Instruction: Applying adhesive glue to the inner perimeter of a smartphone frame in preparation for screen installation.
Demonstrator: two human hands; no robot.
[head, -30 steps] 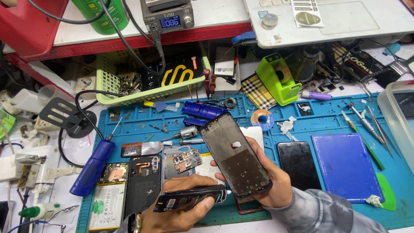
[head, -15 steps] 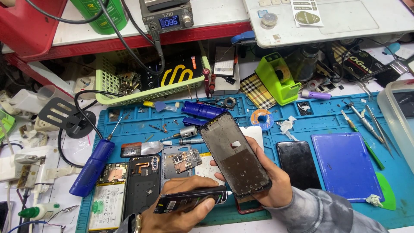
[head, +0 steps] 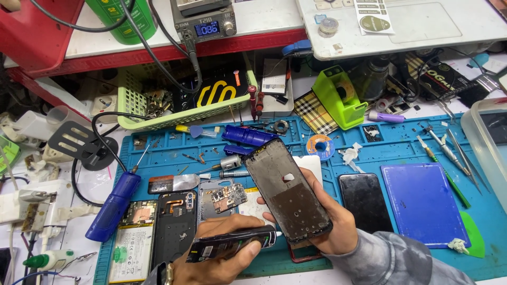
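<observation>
My right hand (head: 330, 229) has its fingers clamped on the phone frame (head: 288, 192) above the blue mat (head: 338, 142), my left hand (head: 222, 258) gripping the black glue tube (head: 229, 244), nozzle at the frame's seven o'clock edge; a hard squeeze could smear adhesive.

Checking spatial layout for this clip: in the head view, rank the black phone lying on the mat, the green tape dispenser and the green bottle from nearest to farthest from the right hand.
1. Black phone: on the blue mat, just right of the right hand.
2. Green tape dispenser: at the mat's far edge, beyond the hand.
3. Green bottle: on the shelf, far upper left.
</observation>
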